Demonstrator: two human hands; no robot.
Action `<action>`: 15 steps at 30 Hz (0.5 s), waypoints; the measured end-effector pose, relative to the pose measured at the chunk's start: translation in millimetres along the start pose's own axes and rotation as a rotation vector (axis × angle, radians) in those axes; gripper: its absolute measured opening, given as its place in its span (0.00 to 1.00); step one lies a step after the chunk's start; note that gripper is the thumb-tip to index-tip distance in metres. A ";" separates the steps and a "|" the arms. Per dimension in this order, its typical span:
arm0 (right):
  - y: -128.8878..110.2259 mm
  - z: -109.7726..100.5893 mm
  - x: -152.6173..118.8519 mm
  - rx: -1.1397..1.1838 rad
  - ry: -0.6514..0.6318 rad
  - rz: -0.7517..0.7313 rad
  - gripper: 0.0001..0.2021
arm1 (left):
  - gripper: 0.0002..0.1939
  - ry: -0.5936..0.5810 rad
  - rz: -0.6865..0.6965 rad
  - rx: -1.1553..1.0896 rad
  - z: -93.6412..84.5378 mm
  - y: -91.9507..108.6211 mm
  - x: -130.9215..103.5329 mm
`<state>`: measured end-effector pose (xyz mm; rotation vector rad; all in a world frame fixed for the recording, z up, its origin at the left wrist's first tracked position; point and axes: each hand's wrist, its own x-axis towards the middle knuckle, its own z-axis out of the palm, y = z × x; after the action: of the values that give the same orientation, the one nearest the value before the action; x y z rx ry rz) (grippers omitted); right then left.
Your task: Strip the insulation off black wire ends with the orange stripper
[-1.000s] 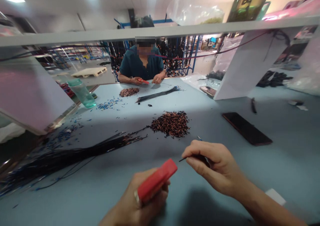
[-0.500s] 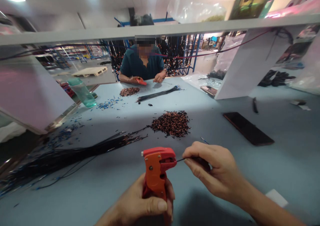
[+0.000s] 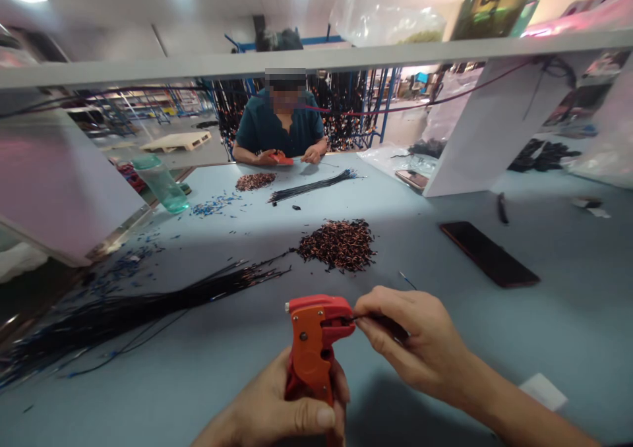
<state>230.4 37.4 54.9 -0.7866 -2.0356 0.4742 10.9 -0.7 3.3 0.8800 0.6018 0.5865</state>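
Observation:
My left hand [image 3: 301, 401] is wrapped round the handle of a red and orange wire stripper [image 3: 310, 338], held upright with its jaws facing right. Between thumb and fingertips my right hand [image 3: 413, 338] pinches a thin black wire [image 3: 390, 325], whose end reaches the jaws of the stripper. A blue-tipped wire end [image 3: 406, 279] shows just beyond the right hand. Further off lies a heap of short black and copper-coloured offcuts [image 3: 339, 246]. To the left a long bundle of black wires [image 3: 163, 305] rests on the table.
A dark phone [image 3: 487, 252] lies at right. Across the table [image 3: 237, 361] a co-worker [image 3: 279, 127] holds a red tool, near a wire bundle [image 3: 311, 185] and offcuts [image 3: 254, 181]. A green bottle [image 3: 161, 183] stands at left; a shelf [image 3: 316, 55] spans overhead.
My right hand has moved left, bringing the wire further into the stripper's jaws. The stripper has shifted slightly right and down. The co-worker's red tool has turned a little.

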 end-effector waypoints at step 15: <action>1.0 3.1 -2.0 -0.037 -0.002 0.001 0.07 | 0.20 0.048 -0.029 0.016 3.6 -0.6 0.3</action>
<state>228.9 36.7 51.5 -0.8094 -2.0515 0.4392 13.7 -2.7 4.5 0.8726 0.6623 0.5782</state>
